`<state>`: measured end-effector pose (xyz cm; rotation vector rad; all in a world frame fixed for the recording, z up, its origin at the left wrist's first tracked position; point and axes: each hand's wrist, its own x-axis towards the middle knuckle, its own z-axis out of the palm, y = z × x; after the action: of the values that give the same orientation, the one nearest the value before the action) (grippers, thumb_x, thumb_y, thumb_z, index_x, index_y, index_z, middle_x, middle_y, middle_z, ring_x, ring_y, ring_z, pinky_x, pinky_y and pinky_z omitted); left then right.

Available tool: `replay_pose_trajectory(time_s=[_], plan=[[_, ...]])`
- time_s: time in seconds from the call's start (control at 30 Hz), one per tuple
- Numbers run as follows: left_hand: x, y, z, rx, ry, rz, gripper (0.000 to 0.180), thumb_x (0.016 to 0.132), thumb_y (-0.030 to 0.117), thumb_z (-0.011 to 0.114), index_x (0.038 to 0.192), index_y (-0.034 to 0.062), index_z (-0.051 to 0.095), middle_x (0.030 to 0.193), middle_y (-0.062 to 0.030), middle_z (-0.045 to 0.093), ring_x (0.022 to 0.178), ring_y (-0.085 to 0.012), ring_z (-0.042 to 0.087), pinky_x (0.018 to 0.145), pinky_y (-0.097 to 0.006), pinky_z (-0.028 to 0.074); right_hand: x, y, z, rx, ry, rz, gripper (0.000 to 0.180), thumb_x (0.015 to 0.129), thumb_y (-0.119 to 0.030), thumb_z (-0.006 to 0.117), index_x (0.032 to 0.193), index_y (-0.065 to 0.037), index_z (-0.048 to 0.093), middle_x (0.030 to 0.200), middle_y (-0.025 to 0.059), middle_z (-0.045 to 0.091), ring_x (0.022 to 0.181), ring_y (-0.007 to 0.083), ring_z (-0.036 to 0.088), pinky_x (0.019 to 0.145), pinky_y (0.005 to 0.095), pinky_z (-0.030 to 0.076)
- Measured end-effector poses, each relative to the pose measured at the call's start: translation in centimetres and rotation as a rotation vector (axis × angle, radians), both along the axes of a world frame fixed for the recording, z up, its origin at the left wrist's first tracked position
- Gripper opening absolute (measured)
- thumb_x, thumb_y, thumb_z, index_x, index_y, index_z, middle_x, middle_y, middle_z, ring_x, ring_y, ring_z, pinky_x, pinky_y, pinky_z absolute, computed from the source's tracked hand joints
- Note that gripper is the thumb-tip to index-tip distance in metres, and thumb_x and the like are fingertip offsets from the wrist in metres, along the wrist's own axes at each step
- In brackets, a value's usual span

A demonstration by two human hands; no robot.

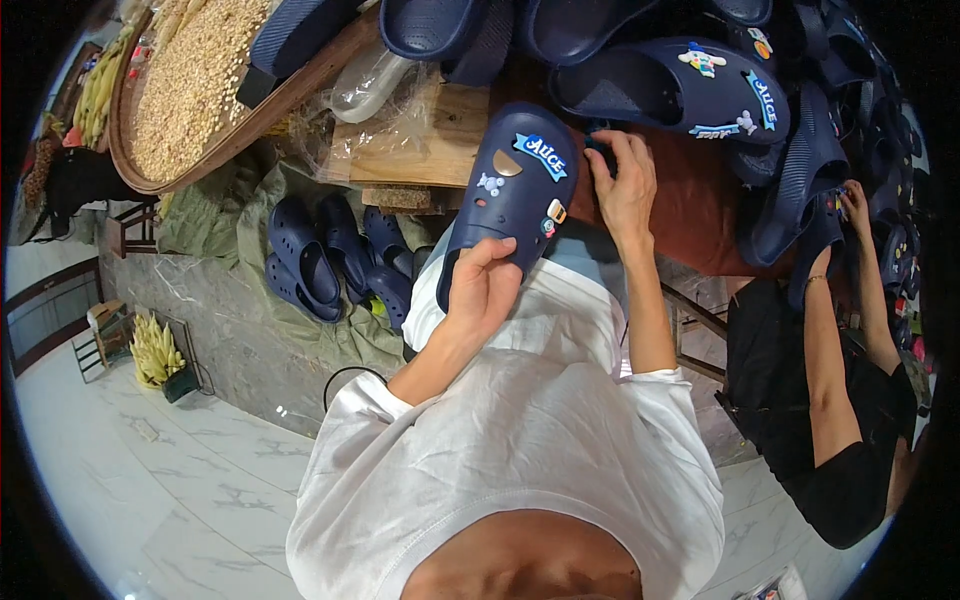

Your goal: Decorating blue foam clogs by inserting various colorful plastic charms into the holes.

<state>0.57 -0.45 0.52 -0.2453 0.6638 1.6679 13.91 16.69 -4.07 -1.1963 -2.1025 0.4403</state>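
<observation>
Head view: by the table (pixel 695 215), the clog (pixel 515 195), likely light and springy, is clamped at its opening, a sound hold, by the left hand (pixel 484 287); any grip by the right hand (pixel 627 185), set apart, cannot be told.

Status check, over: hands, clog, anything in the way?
Left hand gripping navy clog, charms attached. Right hand over reddish-brown tabletop, grip unclear. Possible obstruction: another decorated clog just beyond right hand.
</observation>
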Motion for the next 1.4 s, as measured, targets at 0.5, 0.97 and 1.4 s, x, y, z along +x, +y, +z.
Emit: replay_pose_trajectory(time_s=[0.5, 0.97, 1.4], plan=[[0.3, 1.0, 1.6, -0.113, 0.198, -0.012, 0.032, 0.097, 0.013, 0.062, 0.122, -0.0046, 0.056, 0.113, -0.0108, 0.067, 0.098, -0.0175, 0.067, 0.082, -0.030, 0.054, 0.9, -9.2, 4.2, -0.466, 0.480, 0.122, 0.019, 0.082, 0.000, 0.075, 0.099, -0.003, 0.068, 0.095, 0.0072, 0.067, 0.083, 0.0151, 0.063, 0.074, 0.0268, 0.050], [0.6, 0.3, 0.5, -0.049, 0.316, -0.062, 0.033, 0.093, 0.003, 0.063, 0.124, -0.0033, 0.055, 0.118, -0.0096, 0.064, 0.104, -0.0146, 0.063, 0.089, -0.030, 0.051, -0.3, -11.2, 3.5, -0.227, 0.336, 0.195, 0.021, 0.082, 0.004, 0.071, 0.102, -0.003, 0.072, 0.099, 0.0113, 0.068, 0.089, 0.0251, 0.067, 0.078, 0.0335, 0.053], [1.5, -0.2, -0.9, -0.095, 0.522, -0.047, 0.055, 0.083, -0.009, 0.071, 0.134, -0.0025, 0.049, 0.127, -0.0122, 0.061, 0.115, -0.0185, 0.061, 0.101, -0.033, 0.048, -0.5, -10.2, 3.8, -0.805, 0.535, 0.232, 0.022, 0.083, 0.005, 0.072, 0.104, 0.002, 0.064, 0.099, 0.0072, 0.067, 0.091, 0.0128, 0.067, 0.084, 0.0270, 0.054]])
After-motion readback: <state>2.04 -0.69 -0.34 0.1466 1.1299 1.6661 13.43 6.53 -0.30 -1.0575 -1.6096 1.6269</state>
